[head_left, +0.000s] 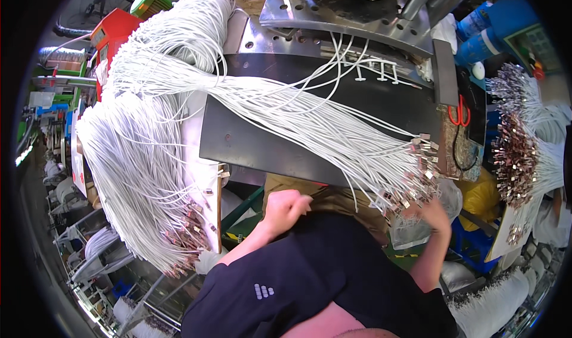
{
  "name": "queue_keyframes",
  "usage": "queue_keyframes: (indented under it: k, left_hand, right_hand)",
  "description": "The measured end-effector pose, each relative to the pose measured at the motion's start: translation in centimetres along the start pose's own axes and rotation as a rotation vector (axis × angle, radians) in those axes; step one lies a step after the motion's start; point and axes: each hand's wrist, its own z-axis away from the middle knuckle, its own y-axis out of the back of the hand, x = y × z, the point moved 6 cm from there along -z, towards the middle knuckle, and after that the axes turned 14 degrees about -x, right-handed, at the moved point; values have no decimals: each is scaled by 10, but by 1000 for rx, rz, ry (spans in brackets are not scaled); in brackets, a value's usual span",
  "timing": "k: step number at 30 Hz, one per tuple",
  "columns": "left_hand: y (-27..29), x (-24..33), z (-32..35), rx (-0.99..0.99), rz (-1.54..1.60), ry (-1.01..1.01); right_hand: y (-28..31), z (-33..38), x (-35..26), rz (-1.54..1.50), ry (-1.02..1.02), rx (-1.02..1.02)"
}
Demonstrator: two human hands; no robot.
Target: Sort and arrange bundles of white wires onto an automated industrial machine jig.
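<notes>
A long bundle of white cables (286, 108) runs across the dark metal work surface (262, 141), from a big coil at the far left to the near right. Its small metal connectors (424, 174) hang over the near right edge. My right hand (438, 217) is right at these connector ends; its fingers are blurred and partly behind them, so I cannot tell whether it grips any. In front of the surface's near edge, my left hand (286, 209) is curled into a loose fist, apart from the cables, with nothing seen in it.
More white cables (128, 159) drape over a board at the left. Beyond the surface stands a metal press (345, 10), with white moulded pieces (378, 71) on a few cables before it. Red-handled scissors (459, 111) lie at the right; further right are more cable bundles (515, 159).
</notes>
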Motion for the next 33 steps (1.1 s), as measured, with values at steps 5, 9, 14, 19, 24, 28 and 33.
queue_keyframes:
  k: [5, 9, 14, 19, 24, 28, 33]
  left_hand:
    - [85, 110, -74, 571, -630, -273]
    - [118, 101, -112, 578, -894, -92]
    - [135, 97, -132, 524, -785, -135]
    - [197, 77, -85, 574, 494, -341]
    - [153, 144, -70, 727, -153, -332]
    - [62, 180, -123, 259, -385, -575]
    - [-30, 152, -194, -188, -534, -526]
  right_hand:
    - [54, 53, -138, -173, 643, 283]
    - [10, -7, -279, 284, 797, 355]
    - [-2, -68, -328, 769, 1057, 429]
    - [41, 7, -254, 92, 885, 790]
    - [80, 72, -14, -59, 599, 1391]
    - [39, 46, 114, 364, 47, 1279]
    - [26, 35, 19, -112, 436, 1235]
